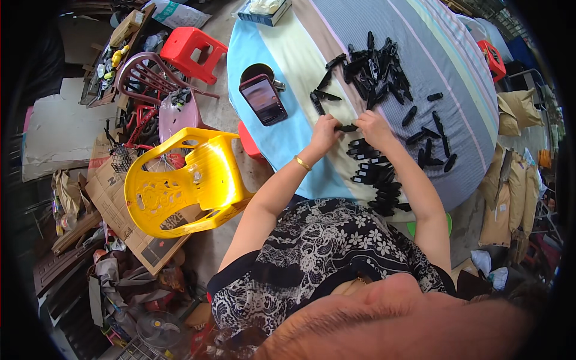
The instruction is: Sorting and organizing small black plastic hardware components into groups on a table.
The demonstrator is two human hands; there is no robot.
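Between my two hands, over the table, is a small black elongated plastic piece (pixel 346 128). My left hand (pixel 326 133) has its fingers closed on the left end, and my right hand (pixel 373 129) pinches the right end. Just beyond my left hand lie a few loose black pieces (pixel 318 103). A bigger heap of similar black parts (pixel 378 66) spreads farther off. Nearer my body, below the hands, black pieces (pixel 372 165) lie stacked in close rows, some with small pale patches. Several more parts (pixel 429 135) are scattered to the right. Their exact kind is too small to tell.
A striped cloth covers the round table (pixel 450 72). On its left side a phone (pixel 263 100) leans against a dark round container (pixel 257 73); a tissue box (pixel 264 12) sits at the far edge. A yellow chair (pixel 198 180) and red stool (pixel 192 53) stand left.
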